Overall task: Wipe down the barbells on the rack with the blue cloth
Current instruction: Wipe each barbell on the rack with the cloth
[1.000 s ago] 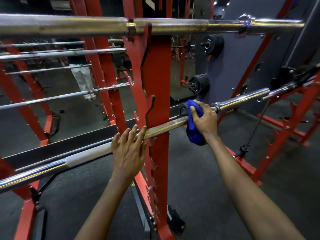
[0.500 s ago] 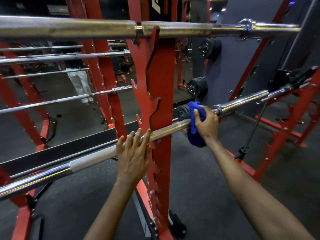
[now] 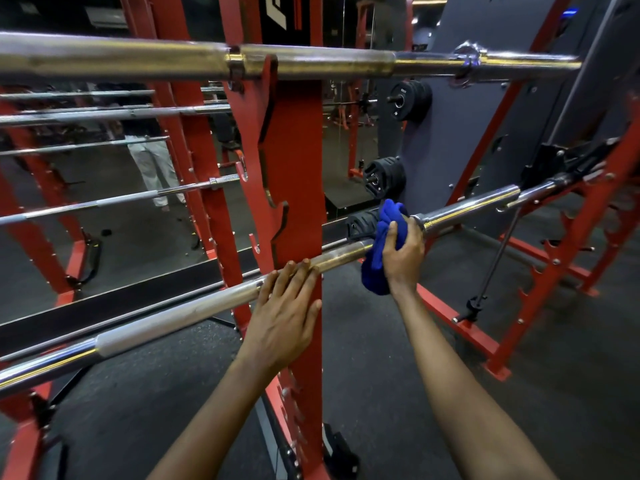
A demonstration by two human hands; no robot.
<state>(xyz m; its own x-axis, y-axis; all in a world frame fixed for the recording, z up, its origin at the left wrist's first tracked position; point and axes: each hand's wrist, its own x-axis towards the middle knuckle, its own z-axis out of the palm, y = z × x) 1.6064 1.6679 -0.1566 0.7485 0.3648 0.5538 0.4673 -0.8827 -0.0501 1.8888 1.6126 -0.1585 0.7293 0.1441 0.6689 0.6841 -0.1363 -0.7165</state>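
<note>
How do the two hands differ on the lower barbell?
The left hand rests flat, fingers straight, on the lower barbell at the red upright; the right hand grips the blue cloth against it, farther along beside the collar. The left holds nothing. Both are on the same bar.

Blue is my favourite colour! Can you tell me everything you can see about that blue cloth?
The blue cloth is deep royal blue and looks like soft, thick fabric. It is scrunched into a bundle, not spread flat, and wrapped around the lower barbell just beside its shiny collar. One tuft pokes up above the bar and a bigger lump hangs beneath it. The right hand grips it against the bar; nothing else touches it.
</note>
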